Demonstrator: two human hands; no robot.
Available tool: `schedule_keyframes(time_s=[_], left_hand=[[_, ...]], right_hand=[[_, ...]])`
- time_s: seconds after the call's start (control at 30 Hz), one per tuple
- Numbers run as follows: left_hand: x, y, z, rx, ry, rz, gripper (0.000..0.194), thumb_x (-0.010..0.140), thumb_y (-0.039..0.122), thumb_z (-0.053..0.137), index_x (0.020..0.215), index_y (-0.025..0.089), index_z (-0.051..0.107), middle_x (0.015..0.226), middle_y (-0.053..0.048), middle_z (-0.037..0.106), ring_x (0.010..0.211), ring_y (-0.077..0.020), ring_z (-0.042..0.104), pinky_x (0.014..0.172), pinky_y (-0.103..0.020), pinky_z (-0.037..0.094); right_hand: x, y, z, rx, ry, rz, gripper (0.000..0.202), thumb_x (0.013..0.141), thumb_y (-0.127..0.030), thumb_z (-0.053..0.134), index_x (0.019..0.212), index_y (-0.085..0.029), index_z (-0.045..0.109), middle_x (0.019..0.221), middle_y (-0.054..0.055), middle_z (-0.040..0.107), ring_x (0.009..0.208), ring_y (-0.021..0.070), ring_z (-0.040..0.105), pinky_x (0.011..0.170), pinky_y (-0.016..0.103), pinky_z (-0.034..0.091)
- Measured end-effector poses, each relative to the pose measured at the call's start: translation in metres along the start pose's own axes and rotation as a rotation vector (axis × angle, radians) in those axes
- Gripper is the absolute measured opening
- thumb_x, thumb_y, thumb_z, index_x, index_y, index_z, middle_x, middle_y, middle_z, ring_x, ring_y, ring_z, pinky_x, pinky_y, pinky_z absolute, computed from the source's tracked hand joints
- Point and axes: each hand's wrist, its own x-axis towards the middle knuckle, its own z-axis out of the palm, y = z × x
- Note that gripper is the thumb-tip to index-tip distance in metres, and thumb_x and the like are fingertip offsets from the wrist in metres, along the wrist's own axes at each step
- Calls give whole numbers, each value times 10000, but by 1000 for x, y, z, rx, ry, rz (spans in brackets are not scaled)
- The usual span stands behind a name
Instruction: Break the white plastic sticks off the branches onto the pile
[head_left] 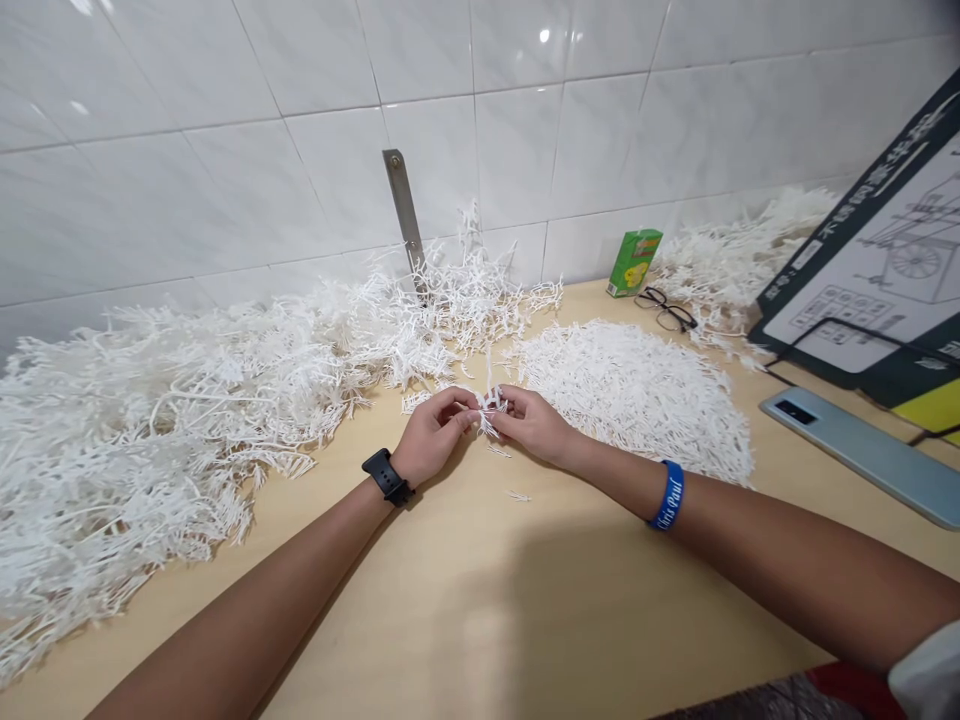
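Note:
Both my hands meet over the middle of the table, fingertips pinched around one small white branched plastic piece (487, 422). My left hand (436, 435), below a black wristwatch, is closed on its left side. From the right, my right hand (538, 428) grips the same piece between thumb and fingers. A thin white stem rises from it between the hands. Just beyond my right hand spreads a flat heap of short white sprigs (637, 390). To the left lies a big tangled pile of white branched plastic (187, 400). A loose sprig (517, 496) rests on the wood nearer to me.
Along the tiled wall stand a metal strip (405, 210) and a green drink carton (634, 263), with eyeglasses (666, 310) beside it. More white pieces (750, 240) lie back right. A phone (862, 455) and a dark printed box (870, 260) occupy the right side.

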Motion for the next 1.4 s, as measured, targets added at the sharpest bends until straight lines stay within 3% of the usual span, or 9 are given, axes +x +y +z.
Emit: schedule_keyframes(time_s=[0.3, 0.6, 0.87, 1.17, 1.4], left_hand=[[-6, 3, 3, 245, 4, 218, 193, 830, 313, 613, 990, 203, 609, 1023, -66, 612, 772, -138, 578, 644, -247, 485], [-3, 0, 1, 185, 73, 160, 161, 842, 347, 595, 833, 188, 620, 924, -52, 619, 806, -154, 581, 660, -251, 481], [-2, 2, 2, 20, 26, -20, 190, 816, 356, 584, 805, 171, 546, 699, 11, 557, 620, -114, 527, 593, -244, 448], [-2, 2, 3, -29, 13, 28, 138, 797, 288, 585, 849, 178, 520, 748, 7, 566, 635, -104, 537, 624, -237, 448], [-3, -2, 2, 54, 18, 75, 115, 837, 259, 538, 853, 166, 603, 746, -7, 617, 661, -119, 563, 650, -244, 462]], right_hand=[[2, 0, 1, -11, 77, 31, 203, 767, -361, 602, 760, -181, 509, 610, -50, 500, 527, 93, 463, 516, 237, 373], [0, -2, 3, -108, 50, 8, 270, 781, -415, 602, 712, -189, 472, 599, -57, 426, 536, 94, 408, 508, 235, 313], [0, -2, 1, -217, 63, -27, 224, 789, -361, 573, 698, -190, 459, 613, -55, 390, 565, 97, 368, 521, 232, 287], [0, -2, 3, -231, 62, -20, 257, 791, -379, 579, 690, -192, 435, 610, -58, 385, 560, 96, 364, 516, 236, 276], [-1, 0, 0, -155, 54, 5, 258, 794, -405, 592, 728, -176, 493, 598, -55, 426, 550, 97, 413, 520, 241, 322]])
